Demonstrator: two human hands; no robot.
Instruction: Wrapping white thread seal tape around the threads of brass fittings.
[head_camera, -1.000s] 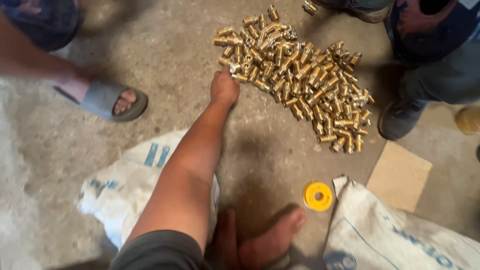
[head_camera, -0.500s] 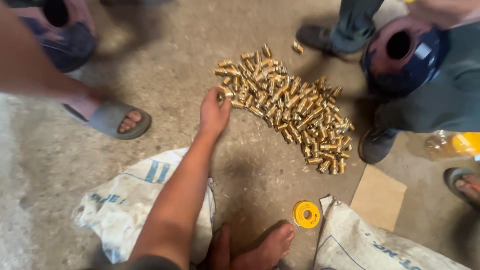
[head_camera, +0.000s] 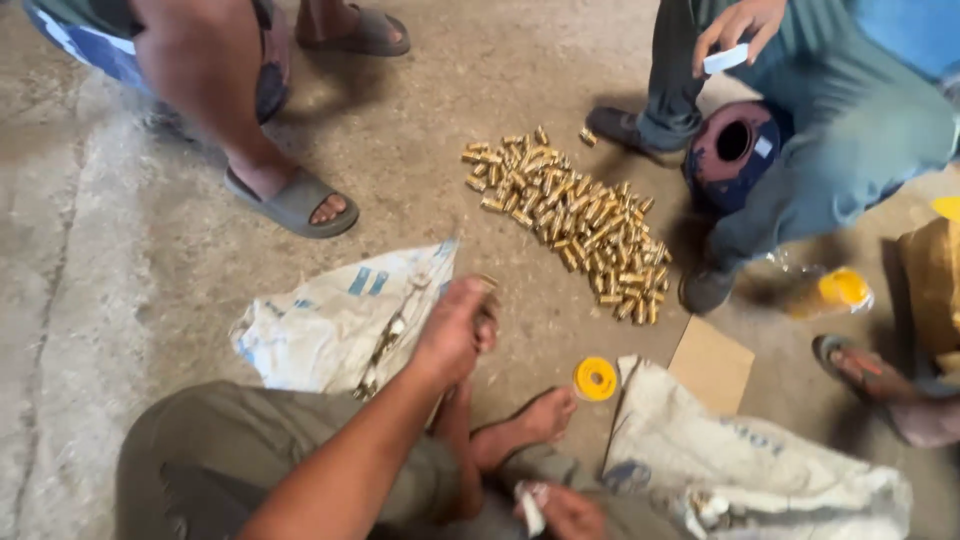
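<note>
A left hand (head_camera: 455, 335) is seen near the middle of the view, raised above the concrete floor (head_camera: 120, 300) with its fingers curled into a loose fist. Something small and brass-coloured appears to be gripped at the fingertips, though the blur makes this uncertain. Just beside the hand, to its left, a crumpled white woven sack (head_camera: 330, 320) is spread on the floor, with a few metal pieces lying on it. The right hand (head_camera: 560, 508) is held low at the bottom edge, closed around a small white scrap (head_camera: 531, 505).

A long pile of small brass fittings (head_camera: 570, 220) is laid out on the floor, well apart from the left hand, up and to the right. A yellow ring-shaped roll (head_camera: 595, 379) lies near a bare foot (head_camera: 530, 420), and a piece of brown cardboard (head_camera: 712, 366) sits between the roll and a second white sack (head_camera: 740, 470). Other people are placed around the pile: a grey sandal (head_camera: 295, 203) at the left, and a crouching person's hand (head_camera: 735, 25) at the upper right with a small white piece pinched in it.
</note>
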